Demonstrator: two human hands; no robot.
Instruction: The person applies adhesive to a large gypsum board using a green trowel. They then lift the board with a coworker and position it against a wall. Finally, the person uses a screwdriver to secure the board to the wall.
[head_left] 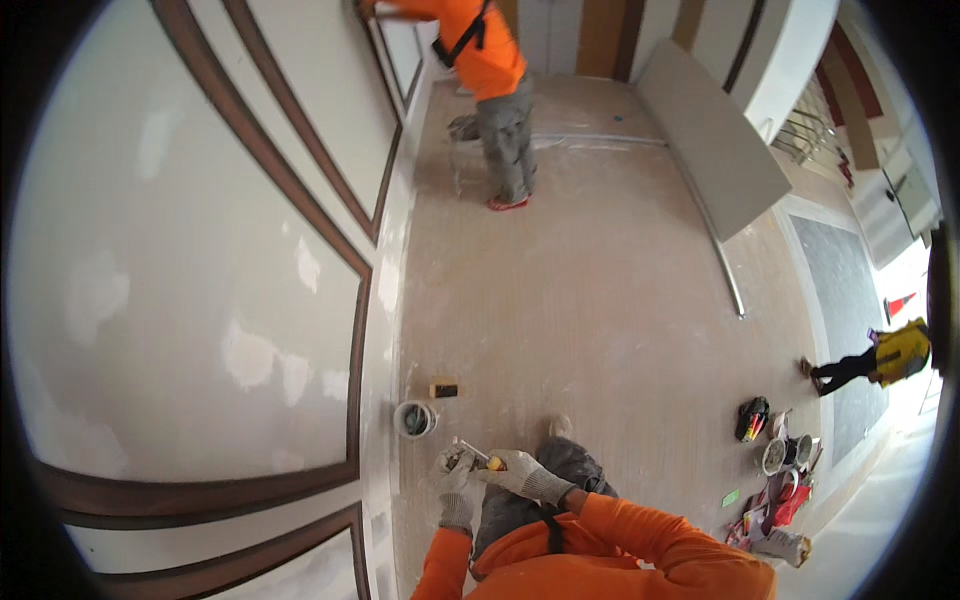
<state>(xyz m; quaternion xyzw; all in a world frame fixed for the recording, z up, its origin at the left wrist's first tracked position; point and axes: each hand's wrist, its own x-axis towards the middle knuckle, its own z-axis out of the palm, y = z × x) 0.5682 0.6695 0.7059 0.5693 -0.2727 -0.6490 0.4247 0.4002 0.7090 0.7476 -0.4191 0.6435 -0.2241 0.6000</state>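
Both my hands wear pale knitted work gloves and are close together in front of my body. In my closed right hand (530, 476) is a small yellow-handled tool (495, 463) with a thin pale end, perhaps a putty knife. That end reaches toward my left hand (456, 484), whose fingers are curled; what they grip is too small to make out. Just beyond my left hand, a white bucket (402, 421) with grey contents stands on the floor by the wall. A small dark and tan block (443, 388) lies behind the bucket.
To my left runs a white wall (190, 300) with brown trim and patched spots. Ahead, a person in orange (490, 60) reaches to it. A large board (710, 130) leans at far right. Buckets (773, 457), bags and tools lie right; a person in a yellow vest (900, 352) stands beyond.
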